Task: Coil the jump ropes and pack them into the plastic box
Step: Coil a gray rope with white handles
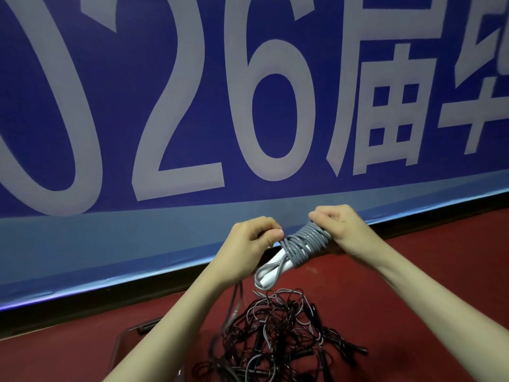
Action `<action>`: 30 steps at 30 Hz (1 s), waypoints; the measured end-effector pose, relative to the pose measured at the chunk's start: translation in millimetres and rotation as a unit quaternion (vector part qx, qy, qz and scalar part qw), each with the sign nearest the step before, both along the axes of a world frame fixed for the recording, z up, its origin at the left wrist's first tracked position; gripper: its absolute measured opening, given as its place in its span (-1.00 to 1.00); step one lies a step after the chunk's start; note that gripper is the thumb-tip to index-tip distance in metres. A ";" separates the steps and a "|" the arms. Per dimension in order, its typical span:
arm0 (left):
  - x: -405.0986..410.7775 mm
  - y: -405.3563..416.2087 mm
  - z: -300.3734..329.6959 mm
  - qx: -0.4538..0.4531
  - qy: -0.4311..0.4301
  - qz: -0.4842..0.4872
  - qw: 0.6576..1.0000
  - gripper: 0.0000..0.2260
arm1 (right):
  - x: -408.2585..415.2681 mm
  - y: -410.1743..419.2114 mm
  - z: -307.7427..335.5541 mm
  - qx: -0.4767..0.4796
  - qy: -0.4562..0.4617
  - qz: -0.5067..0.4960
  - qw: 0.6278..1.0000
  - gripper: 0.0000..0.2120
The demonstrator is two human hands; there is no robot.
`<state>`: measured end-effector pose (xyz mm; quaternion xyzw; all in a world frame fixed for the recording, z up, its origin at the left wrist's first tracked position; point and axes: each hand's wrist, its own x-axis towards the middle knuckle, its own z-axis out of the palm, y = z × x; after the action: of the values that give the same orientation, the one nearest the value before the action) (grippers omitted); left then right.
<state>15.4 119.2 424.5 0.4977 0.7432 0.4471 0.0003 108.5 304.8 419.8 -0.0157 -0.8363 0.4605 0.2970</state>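
— Count? 
— One grey jump rope, coiled round white handles, frame centre; one dark tangled rope pile on the floor, lower centre.
— Hands? 
— Left hand pinches the cord; right hand curled tight round the coil.

Both bare forearms reach forward and up from the lower edge, the left hand curled with thumb and fingers pinching a strand of the grey jump rope, the right hand gripping the coil's far end
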 end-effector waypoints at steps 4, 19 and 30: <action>-3.6 -2.4 -5.0 0.029 -0.108 -0.049 0.993 -0.73 | 0.5 -7.0 0.1 -0.091 0.006 0.041 0.995 -0.68; 14.4 19.0 -12.6 0.136 -0.215 -0.004 0.967 -0.77 | -4.1 -25.8 2.3 -0.313 0.089 -0.022 0.945 -0.66; 33.3 27.6 -31.9 0.011 -0.057 0.080 0.995 -0.69 | -11.7 -5.9 -3.4 -0.256 0.149 -0.144 0.944 -0.63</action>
<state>48.7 146.8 392.6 0.4107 0.7744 0.4812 0.0016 96.8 298.8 416.4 -0.1427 -0.6252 0.6089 0.4669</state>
